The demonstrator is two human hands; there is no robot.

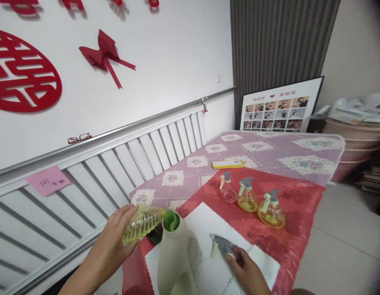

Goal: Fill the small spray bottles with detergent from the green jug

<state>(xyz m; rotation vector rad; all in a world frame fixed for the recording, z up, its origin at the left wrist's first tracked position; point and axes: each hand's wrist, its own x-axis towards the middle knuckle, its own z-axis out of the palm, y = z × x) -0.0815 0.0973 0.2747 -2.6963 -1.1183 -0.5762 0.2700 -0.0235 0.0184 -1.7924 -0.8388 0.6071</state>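
My left hand [118, 229] is wrapped round a clear ribbed spray bottle [143, 223] with yellowish liquid. The bottle is tipped on its side, its neck at the green-lined mouth of a large pale green jug [174, 254]; whether liquid is flowing I cannot make out. My right hand [247, 266] grips a grey spray head [223, 244] with a pale green trigger, held above a white cloth [205, 221]. Three spray bottles stand upright on the red cover: one with a pink trigger [228, 191], a middle one [247, 198] and a right one [272, 213], both with yellow liquid.
A red plastic cover [300, 205] lies over a purple patterned tablecloth [276, 153]. A yellow flat case [227, 164] rests behind the bottles. A white radiator [116, 172] runs along the left wall. Stacked pink baskets [351, 143] stand at the right.
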